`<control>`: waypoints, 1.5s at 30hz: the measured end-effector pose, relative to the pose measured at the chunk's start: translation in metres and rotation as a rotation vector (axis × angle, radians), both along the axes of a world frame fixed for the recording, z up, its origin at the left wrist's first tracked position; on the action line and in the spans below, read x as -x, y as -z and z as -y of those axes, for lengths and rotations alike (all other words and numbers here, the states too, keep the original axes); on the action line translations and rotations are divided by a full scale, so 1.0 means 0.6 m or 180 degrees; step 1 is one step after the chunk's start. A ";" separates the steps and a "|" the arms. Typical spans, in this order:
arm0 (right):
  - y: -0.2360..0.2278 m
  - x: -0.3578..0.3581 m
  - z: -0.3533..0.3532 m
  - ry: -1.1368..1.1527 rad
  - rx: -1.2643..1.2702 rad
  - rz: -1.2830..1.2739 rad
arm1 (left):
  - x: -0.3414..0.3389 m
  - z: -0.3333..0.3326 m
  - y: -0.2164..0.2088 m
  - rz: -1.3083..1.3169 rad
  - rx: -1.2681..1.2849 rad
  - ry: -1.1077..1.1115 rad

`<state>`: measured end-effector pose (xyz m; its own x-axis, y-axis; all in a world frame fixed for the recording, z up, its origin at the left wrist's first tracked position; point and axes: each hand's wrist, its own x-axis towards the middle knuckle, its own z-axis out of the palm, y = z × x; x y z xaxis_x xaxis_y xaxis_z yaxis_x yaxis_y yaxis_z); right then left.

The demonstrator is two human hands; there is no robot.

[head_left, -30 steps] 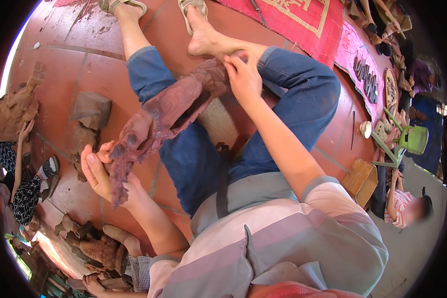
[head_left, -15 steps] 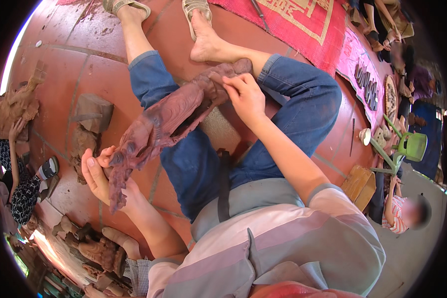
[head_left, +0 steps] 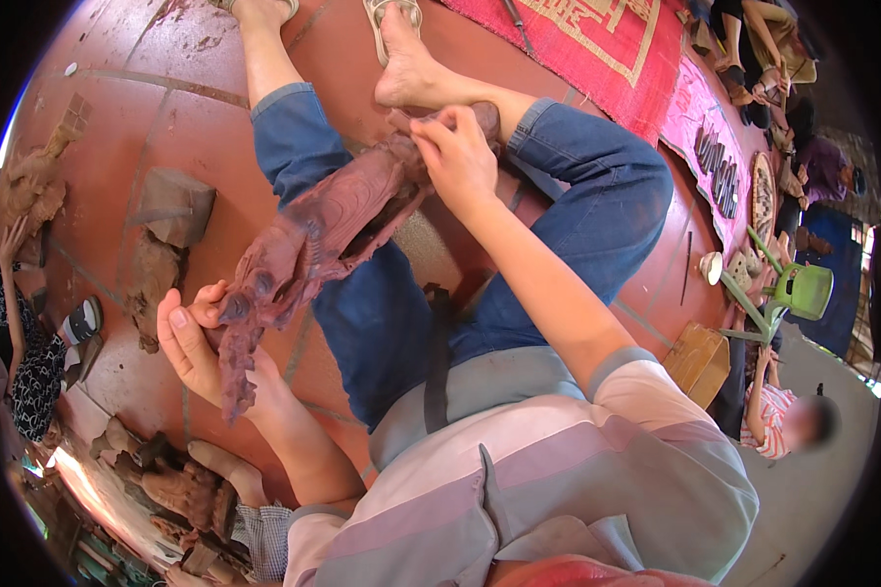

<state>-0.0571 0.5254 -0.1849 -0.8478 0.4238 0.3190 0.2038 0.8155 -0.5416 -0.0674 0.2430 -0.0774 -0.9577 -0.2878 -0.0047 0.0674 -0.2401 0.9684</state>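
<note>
A reddish-brown wood carving (head_left: 338,210), cut with curved grooves, ridges and openings, lies slantwise across my legs. Its spiky end, with round bosses, points to the lower left; the far end rests by my bent leg's shin. My left hand (head_left: 201,342) supports the spiky end, the thumb and fingers around it, part of the grip hidden behind the wood. At the far end my right hand (head_left: 455,161) is closed in a pinch on a small flat brown piece (head_left: 401,121), pressed against the carving. Whether that piece is folded sandpaper is too small to tell.
Wood blocks (head_left: 173,207) stand on the red tile floor (head_left: 98,161) at left, near another person's carving (head_left: 29,186). A red mat (head_left: 597,68) and a pink cloth with dark tools (head_left: 719,171) lie far right. A green chair (head_left: 803,291) stands by a wooden box (head_left: 697,364).
My right hand has shifted left and up along the far end of the carving with the small brown piece. My left hand keeps its hold, and the carving has barely moved.
</note>
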 end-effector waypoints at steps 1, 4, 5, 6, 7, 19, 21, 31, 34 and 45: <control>-0.006 0.009 0.002 0.0039 0.0063 0.0119 | -0.004 -0.002 0.002 0.0071 -0.0063 0.0011; 0.008 -0.038 -0.009 -0.0088 -0.0236 -0.0221 | 0.000 -0.005 0.002 0.0040 -0.0245 0.0048; 0.007 -0.067 -0.016 -0.0041 -0.0174 0.0006 | -0.001 -0.005 0.004 -0.0032 -0.0300 0.0100; -0.001 -0.093 -0.020 0.0021 -0.0091 0.0274 | -0.004 -0.004 0.006 -0.0089 -0.0357 0.0151; -0.004 -0.113 -0.026 -0.0006 -0.0153 0.0270 | -0.005 -0.006 0.003 -0.0058 -0.0348 0.0107; -0.003 0.003 -0.022 -0.0255 -0.0136 -0.0096 | -0.004 -0.009 0.005 -0.0070 -0.0188 0.0089; -0.005 0.005 -0.021 -0.0242 -0.0031 0.0006 | -0.005 0.000 0.010 -0.0012 -0.0178 0.0016; -0.035 -0.121 -0.049 -0.0180 -0.0073 -0.0140 | 0.001 0.004 0.012 -0.0218 -0.0279 0.0243; -0.014 -0.005 -0.034 -0.0334 -0.0259 0.0115 | 0.003 -0.001 0.014 -0.0219 -0.0229 0.0215; -0.025 -0.165 -0.081 0.0187 0.0364 0.0780 | 0.002 0.004 0.013 -0.0270 -0.0211 0.0274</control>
<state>0.0417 0.5741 -0.1698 -0.8666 0.4961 0.0545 0.3855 0.7347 -0.5582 -0.0684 0.2408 -0.0852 -0.9766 -0.2064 0.0610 0.1247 -0.3117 0.9420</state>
